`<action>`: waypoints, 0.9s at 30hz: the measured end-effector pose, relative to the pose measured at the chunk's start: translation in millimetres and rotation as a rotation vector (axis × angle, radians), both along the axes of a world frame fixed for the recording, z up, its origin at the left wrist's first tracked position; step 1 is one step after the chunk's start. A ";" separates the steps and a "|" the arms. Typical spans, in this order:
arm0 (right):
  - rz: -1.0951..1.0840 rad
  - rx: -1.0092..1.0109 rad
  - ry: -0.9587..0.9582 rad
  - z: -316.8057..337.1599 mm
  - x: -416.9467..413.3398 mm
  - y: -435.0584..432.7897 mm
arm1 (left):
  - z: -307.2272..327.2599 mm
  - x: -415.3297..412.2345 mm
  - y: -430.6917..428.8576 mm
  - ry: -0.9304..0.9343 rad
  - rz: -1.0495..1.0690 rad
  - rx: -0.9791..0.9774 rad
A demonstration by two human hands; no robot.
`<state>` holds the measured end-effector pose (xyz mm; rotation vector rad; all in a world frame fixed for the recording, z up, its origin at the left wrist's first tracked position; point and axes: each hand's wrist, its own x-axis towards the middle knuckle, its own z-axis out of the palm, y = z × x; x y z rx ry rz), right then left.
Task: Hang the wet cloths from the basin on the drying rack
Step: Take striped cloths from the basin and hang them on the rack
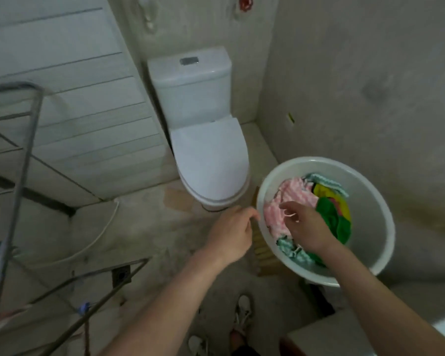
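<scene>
Right hand [305,227] pinches the white loop [290,215] of a pink ribbed cloth [290,191] in a round plastic basin [370,227]; left hand [230,233] relaxed, empty, beside the rim.

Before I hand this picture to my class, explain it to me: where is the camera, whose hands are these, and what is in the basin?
No machine here: a person wears one camera on the head, looking down at their own bare hands. The white round plastic basin holds a pink-and-white striped cloth, a green cloth, a yellow cloth and teal striped cloths. The right hand reaches in and seems to pinch a small loop on the pink cloth. The left hand hovers beside the rim, holding nothing. A grey metal drying rack stands at left; a white ceramic toilet stands behind.
</scene>
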<state>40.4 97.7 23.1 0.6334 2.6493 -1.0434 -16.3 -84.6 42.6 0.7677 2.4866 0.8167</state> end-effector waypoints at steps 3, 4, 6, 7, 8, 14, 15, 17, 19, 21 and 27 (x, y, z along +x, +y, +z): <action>0.064 0.155 -0.194 -42.5 10.8 36.6 | -38.3 3.0 47.1 -0.039 -0.204 -0.087; 0.081 0.202 -0.257 -57.4 14.7 48.1 | -51.9 5.6 65.0 -0.061 -0.275 -0.129; 0.069 0.282 -0.331 -75.9 20.0 58.7 | -73.7 13.1 88.2 -0.017 -0.398 -0.268; 0.057 0.342 -0.342 -77.2 19.8 56.7 | -78.5 15.1 91.3 0.047 -0.431 -0.344; 0.046 0.394 -0.346 -80.8 20.0 59.0 | -85.7 15.8 98.0 0.111 -0.442 -0.406; -0.029 0.541 -0.318 -93.8 13.5 79.6 | -104.2 1.7 126.5 0.274 -0.438 -0.544; -0.035 0.568 -0.293 -95.4 13.3 84.4 | -105.6 -1.1 130.6 0.253 -0.410 -0.515; -0.045 0.583 -0.240 -95.1 10.7 93.4 | -107.1 -9.1 132.6 0.148 -0.323 -0.370; -0.094 0.441 -0.130 -90.6 7.1 99.9 | -103.9 -18.2 127.4 -0.112 -0.134 -0.101; -0.208 0.158 0.068 -74.9 1.7 103.9 | -90.6 -26.5 124.1 -0.384 0.161 0.195; -0.803 -1.001 0.156 -19.5 -8.5 104.9 | -51.3 -34.6 113.2 -0.682 0.604 0.620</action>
